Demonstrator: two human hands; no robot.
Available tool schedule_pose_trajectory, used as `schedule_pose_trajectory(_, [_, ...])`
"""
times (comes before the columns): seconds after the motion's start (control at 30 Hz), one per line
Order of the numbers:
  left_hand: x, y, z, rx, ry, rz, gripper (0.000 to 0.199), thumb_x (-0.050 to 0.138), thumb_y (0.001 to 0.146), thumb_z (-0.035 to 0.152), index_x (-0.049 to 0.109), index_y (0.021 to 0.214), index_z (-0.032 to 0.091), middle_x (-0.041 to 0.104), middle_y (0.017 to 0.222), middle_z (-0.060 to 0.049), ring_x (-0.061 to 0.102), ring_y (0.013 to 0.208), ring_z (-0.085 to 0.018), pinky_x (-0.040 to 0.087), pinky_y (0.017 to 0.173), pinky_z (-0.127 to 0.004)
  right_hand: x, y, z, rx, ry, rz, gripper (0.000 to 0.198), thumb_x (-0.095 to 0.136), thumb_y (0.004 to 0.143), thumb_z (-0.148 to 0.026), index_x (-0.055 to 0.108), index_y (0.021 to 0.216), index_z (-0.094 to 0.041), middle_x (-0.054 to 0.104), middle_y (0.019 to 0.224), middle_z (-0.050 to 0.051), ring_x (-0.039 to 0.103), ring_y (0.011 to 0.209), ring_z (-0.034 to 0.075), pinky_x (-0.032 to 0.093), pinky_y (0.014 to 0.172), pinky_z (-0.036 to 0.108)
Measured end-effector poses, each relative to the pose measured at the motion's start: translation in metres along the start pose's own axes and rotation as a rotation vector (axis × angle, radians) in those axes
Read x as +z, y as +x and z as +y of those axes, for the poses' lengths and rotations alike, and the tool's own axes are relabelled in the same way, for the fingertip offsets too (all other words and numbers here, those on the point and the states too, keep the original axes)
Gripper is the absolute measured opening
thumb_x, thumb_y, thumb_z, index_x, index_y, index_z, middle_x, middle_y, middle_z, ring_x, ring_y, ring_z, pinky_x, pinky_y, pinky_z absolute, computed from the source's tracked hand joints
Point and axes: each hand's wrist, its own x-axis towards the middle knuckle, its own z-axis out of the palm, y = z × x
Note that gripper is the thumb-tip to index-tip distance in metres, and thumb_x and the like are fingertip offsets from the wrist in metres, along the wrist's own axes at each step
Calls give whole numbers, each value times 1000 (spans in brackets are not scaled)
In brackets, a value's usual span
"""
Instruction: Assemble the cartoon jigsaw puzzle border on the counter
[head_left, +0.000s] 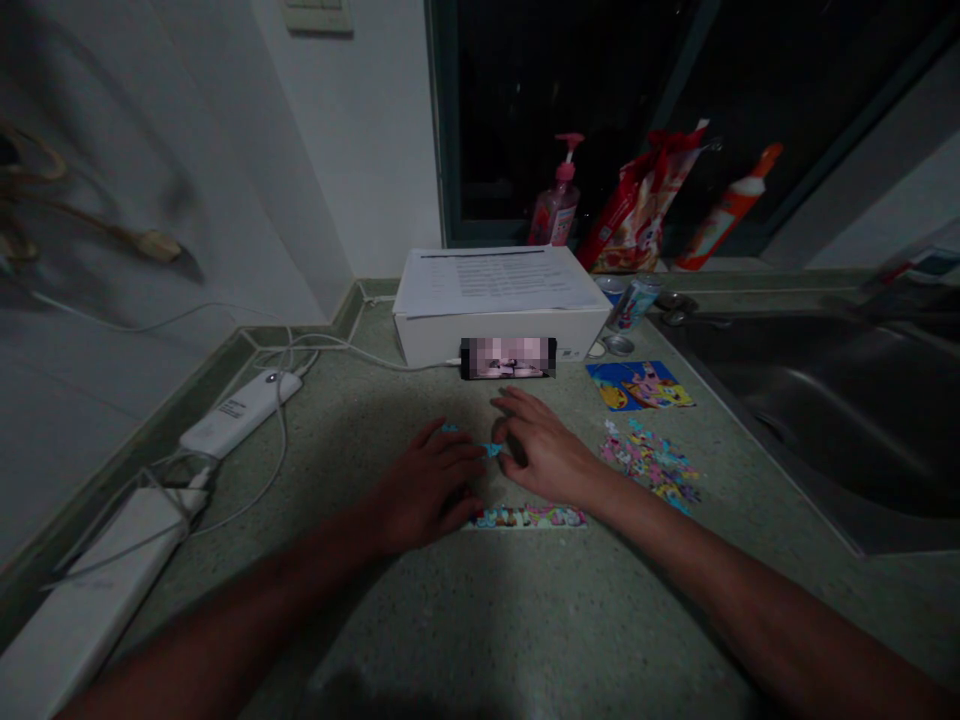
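A small blue jigsaw puzzle piece [492, 450] lies between my two hands, just above the counter or on it. My right hand [546, 450] has its thumb and forefinger curled at the piece's right edge in a pinch, the other fingers extended. Flat over the counter, my left hand [435, 485] has its fingers stretched out, the tips close to the piece's left side. Another blue piece [450, 428] shows just beyond the left fingers. Below the hands runs a joined strip of puzzle pieces [529, 517], its left end partly covered by my left thumb.
Loose puzzle pieces [652, 462] are heaped at the right, below a cartoon picture card [640, 385]. A phone [508, 358] leans on a white box [502, 285]. The sink [825, 420] borders the right. Power banks [240, 410] and cables lie left.
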Motion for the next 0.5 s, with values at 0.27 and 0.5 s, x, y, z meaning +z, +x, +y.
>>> schedule_pose_trajectory(0.27, [-1,0,1,-6,4,-3,26,70,105,40,75,126,25,78,143,-9,63,143,-34,28,135,-66,-1,0,-2,5,-9,-10,19,70,89,-11,76,105,-20,64,159,17,41,164,41,40,132,65])
schedule_pose_trajectory(0.5, [-2,2,4,12,3,-16,27,69,105,39,74,128,25,75,150,-9,60,147,-33,25,137,-64,-3,0,-5,-6,-1,-13,21,70,89,-9,76,107,-20,64,159,18,42,164,39,41,131,66])
